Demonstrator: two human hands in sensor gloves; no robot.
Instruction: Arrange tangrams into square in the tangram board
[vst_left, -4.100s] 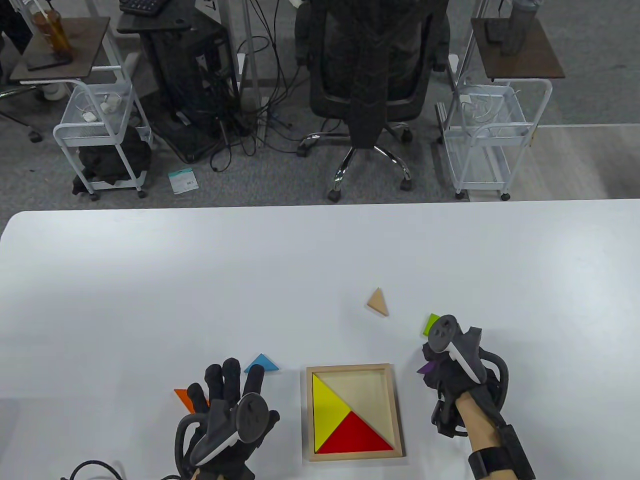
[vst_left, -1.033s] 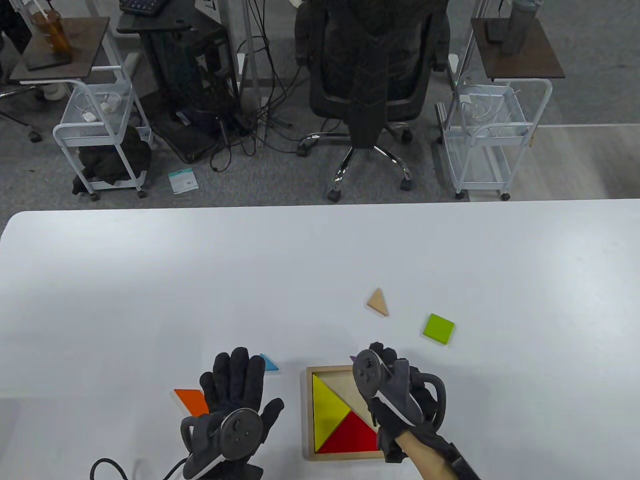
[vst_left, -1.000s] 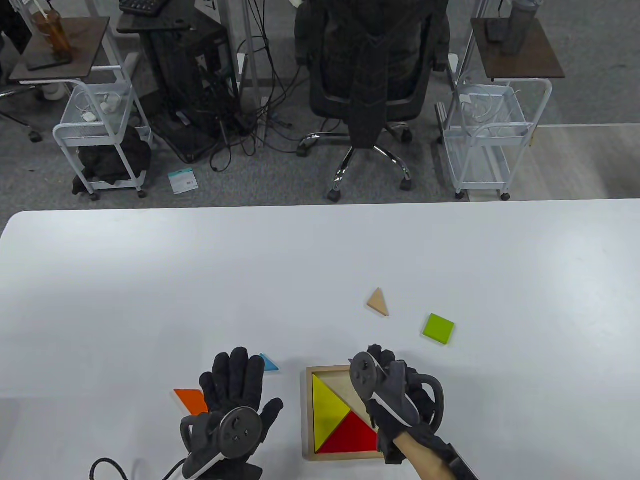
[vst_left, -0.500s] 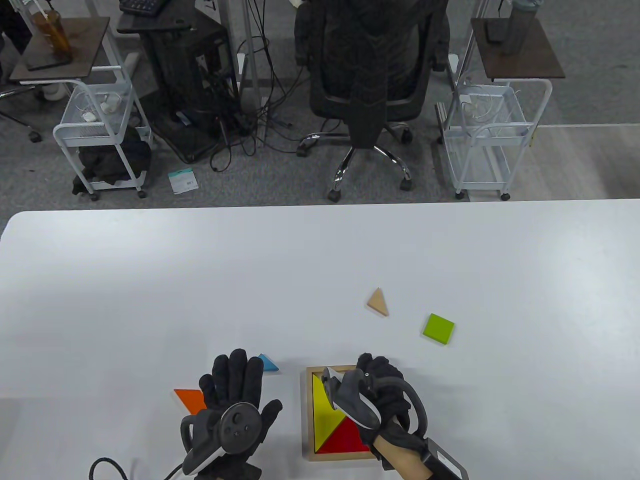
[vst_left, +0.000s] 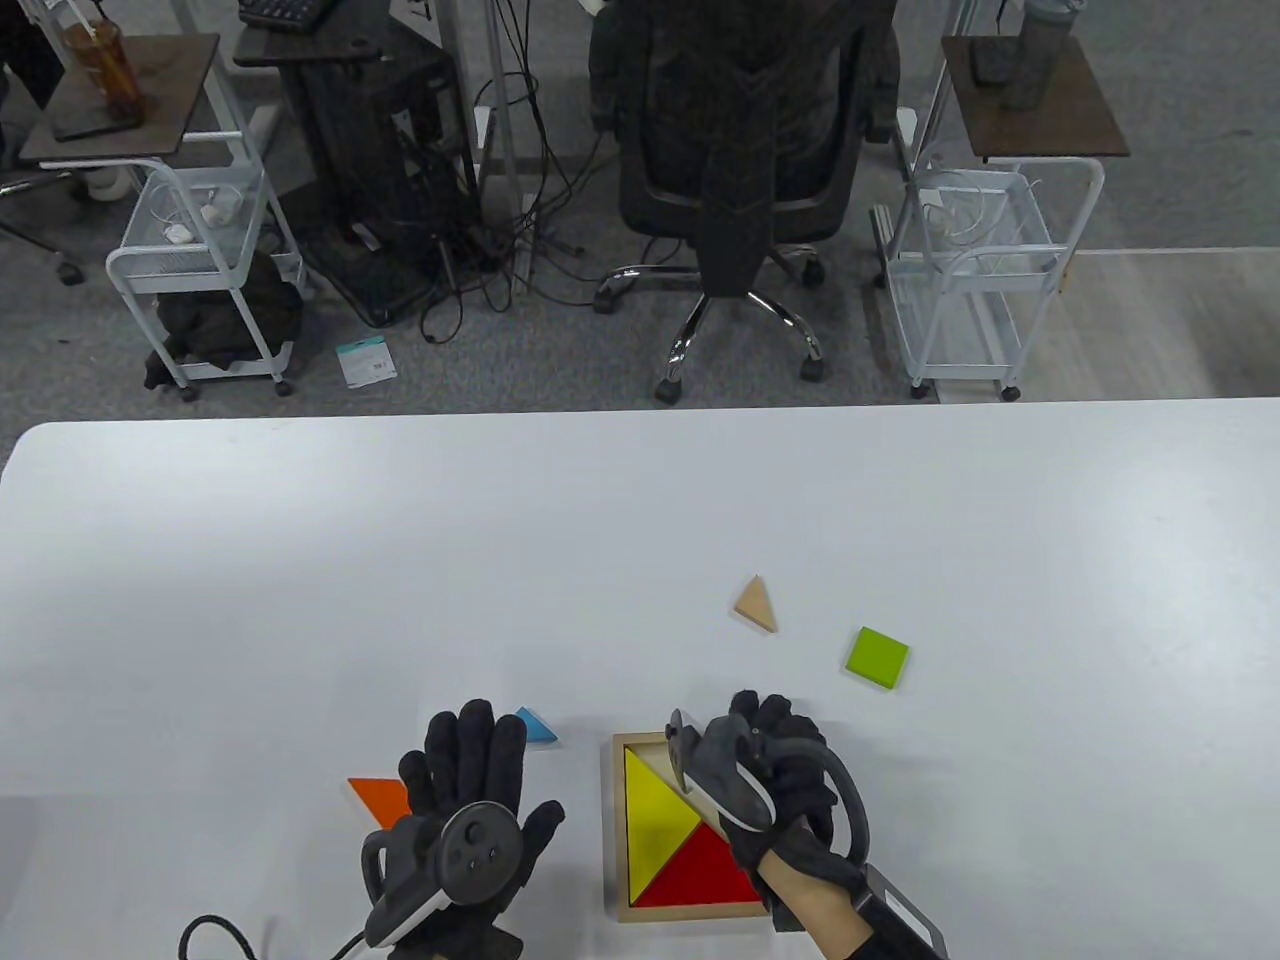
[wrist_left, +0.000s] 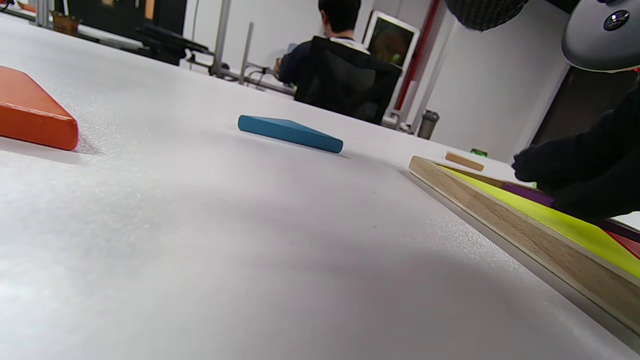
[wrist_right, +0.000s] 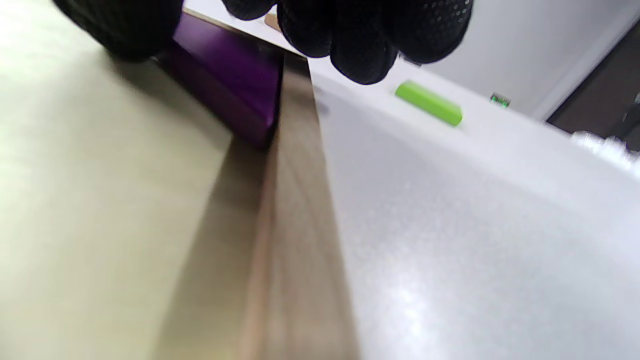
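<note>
The wooden tangram board (vst_left: 612, 830) lies near the table's front edge with a yellow triangle (vst_left: 655, 810) and a red triangle (vst_left: 700, 875) in it. My right hand (vst_left: 770, 730) hovers over the board's far right part and grips a purple piece (wrist_right: 225, 75), thumb on one side and fingers (wrist_right: 370, 40) on the other. The piece sits low against the board's rim (wrist_right: 290, 225); in the table view the hand hides it. My left hand (vst_left: 465, 775) lies flat and open on the table left of the board.
Loose pieces lie around: a blue triangle (vst_left: 535, 727) and an orange piece (vst_left: 380, 797) by my left hand, a tan triangle (vst_left: 757, 606) and a green square (vst_left: 877, 657) beyond the board. An office chair and carts stand past the table's far edge.
My right hand carried the purple piece from the table's right side to the board, then rolled over and lowered it into the board's far part. The left hand barely moved.
</note>
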